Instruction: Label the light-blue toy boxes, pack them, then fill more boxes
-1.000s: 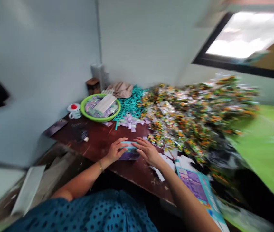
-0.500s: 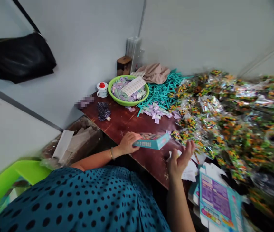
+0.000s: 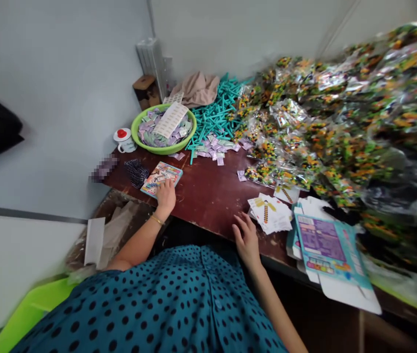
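Observation:
A small, colourfully printed flat box (image 3: 159, 175) lies on the table near its left front edge. My left hand (image 3: 166, 197) rests on the box's near right corner, fingers laid over the top face. The thumb is hard to make out. At the table's front edge, my right hand (image 3: 247, 238) has its fingers apart and holds nothing. Just beyond it sits a fanned stack of white printed cards (image 3: 270, 214). To the right of the cards lie flattened turquoise and purple cartons (image 3: 326, 240).
A green basin (image 3: 171, 148) of small sachets, turquoise sticks (image 3: 213, 110) and a lidded mug (image 3: 125, 142) stand farther back. Bagged orange, green and black pieces (image 3: 311, 137) are heaped on the right. A dark checked cloth (image 3: 136, 172) lies beside the box.
The box, held above the table before, now lies flat on it farther left, and my left hand has shifted to its near right corner. My right hand has lowered to the table edge.

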A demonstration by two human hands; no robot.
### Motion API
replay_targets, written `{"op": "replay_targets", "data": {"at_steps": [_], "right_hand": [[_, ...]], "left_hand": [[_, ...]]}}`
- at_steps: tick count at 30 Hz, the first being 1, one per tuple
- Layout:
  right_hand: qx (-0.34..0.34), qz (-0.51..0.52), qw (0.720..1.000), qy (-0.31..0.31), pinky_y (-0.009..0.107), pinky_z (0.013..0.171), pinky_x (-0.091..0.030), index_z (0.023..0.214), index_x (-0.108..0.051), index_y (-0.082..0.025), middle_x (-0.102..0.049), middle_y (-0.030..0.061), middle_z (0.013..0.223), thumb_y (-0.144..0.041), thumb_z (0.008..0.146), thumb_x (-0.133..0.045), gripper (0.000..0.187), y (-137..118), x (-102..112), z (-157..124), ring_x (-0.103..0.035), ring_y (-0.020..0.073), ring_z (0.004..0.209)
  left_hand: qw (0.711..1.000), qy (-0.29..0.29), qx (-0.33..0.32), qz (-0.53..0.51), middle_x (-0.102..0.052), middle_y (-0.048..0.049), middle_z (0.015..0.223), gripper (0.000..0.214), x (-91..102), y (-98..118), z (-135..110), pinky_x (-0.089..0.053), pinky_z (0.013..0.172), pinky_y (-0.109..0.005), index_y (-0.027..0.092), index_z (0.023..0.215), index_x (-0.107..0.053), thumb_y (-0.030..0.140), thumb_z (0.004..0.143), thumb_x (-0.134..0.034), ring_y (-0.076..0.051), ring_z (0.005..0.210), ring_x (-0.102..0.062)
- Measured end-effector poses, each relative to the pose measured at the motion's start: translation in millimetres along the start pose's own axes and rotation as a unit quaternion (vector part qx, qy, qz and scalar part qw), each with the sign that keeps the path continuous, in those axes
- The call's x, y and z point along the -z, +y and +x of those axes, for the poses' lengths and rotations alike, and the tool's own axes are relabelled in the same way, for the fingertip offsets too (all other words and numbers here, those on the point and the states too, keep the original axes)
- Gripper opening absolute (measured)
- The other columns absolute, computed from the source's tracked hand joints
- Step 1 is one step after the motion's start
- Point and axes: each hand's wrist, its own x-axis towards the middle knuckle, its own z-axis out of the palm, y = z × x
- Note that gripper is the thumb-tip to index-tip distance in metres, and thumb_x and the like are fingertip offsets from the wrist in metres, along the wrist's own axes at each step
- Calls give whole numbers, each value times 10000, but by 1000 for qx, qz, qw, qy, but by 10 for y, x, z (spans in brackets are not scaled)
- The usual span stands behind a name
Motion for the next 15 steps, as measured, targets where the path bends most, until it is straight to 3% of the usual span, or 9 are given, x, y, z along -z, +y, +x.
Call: {"op": "replay_targets", "data": {"at_steps": [2,4,6,8,12,15], "right_hand": [[4,-3,1000,3,582,1244,-376,1355,-691,-194,-532,177,1547,-546,1030,-501,515,-26,66,22,-491,304,1464],[10,-7,1000,11,569,1241,-389,1350,-695,-201,-549,169,1532,-539,1035,-499,502,-33,133,40,-502,296,1456],[13,-14,1000,25,557,1231,-406,1335,-705,-206,-571,161,1511,-536,1038,-497,489,-22,189,46,-520,292,1439],[13,-21,999,36,554,1224,-416,1316,-715,-205,-586,159,1494,-539,1036,-501,486,-9,235,41,-531,295,1427],[7,-33,999,35,537,1195,-446,1293,-728,-213,-602,155,1465,-530,1034,-518,460,-20,369,54,-559,296,1389],[13,-69,996,57,506,1174,-462,1304,-722,-231,-607,146,1444,-495,1048,-506,426,-1,543,123,-573,280,1354]], "left_hand": [[1000,-5,18,-12,-635,-248,1260,384,126,-164,248,-430,1001,-477,86,1270,-675,300,1058,-436,-368,1175,-570],[996,36,78,-20,-619,-240,1282,412,279,-453,483,-420,1011,-497,115,1261,-682,387,1062,-445,-374,1196,-554],[980,85,179,-30,-520,-270,1436,445,419,-792,663,-410,1021,-531,119,1400,-597,369,1042,-507,-395,1276,-505],[967,68,239,-50,-460,-307,1485,525,540,-1087,782,-423,1020,-508,65,1463,-522,281,992,-609,-378,1278,-512],[976,19,211,-53,-571,-247,1355,372,814,-1451,910,-433,1041,-398,-24,1327,-566,159,1004,-537,-264,1172,-575],[981,27,188,-32,-583,-218,1346,356,1013,-1696,1024,-402,1104,-479,-20,1267,-561,241,1043,-468,-287,1245,-533]]}}
